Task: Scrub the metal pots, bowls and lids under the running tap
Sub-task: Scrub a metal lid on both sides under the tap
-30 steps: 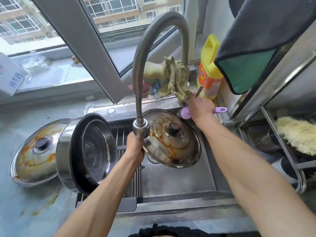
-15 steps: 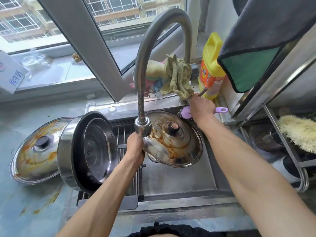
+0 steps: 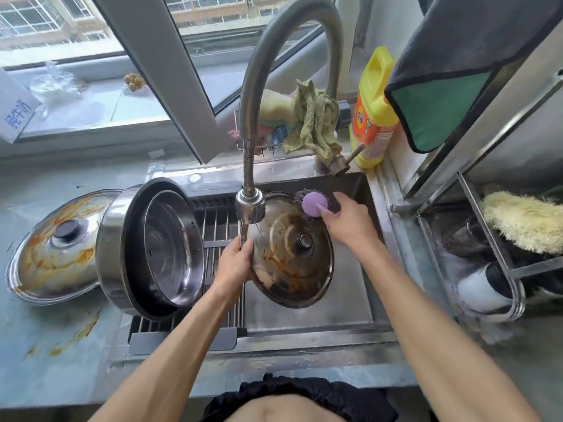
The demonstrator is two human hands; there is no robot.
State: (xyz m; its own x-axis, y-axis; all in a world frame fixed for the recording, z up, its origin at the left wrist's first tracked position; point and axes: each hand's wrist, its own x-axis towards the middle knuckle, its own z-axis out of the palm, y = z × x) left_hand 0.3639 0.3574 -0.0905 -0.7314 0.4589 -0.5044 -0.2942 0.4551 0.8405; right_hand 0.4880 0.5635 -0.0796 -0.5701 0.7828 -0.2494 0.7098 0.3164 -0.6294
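A greasy steel lid with a black knob is tilted up in the sink under the tap head. My left hand grips its left rim. My right hand holds a purple-handled steel-wool scrubber against the lid's upper right edge. A thin stream of water runs from the tap onto the lid. A steel pot with a bowl inside lies on its side on the drying rack. A second stained lid rests on the counter at the left.
The sink basin lies below the lid. A yellow detergent bottle and rags stand behind the tap lever. An open window frame leans over the counter. At the right, a metal rack holds a yellow brush.
My right hand left the tap lever, picked up the purple scrubber and brought it to the lid. My left hand slid lower on the lid's rim, and the lid tilted more upright.
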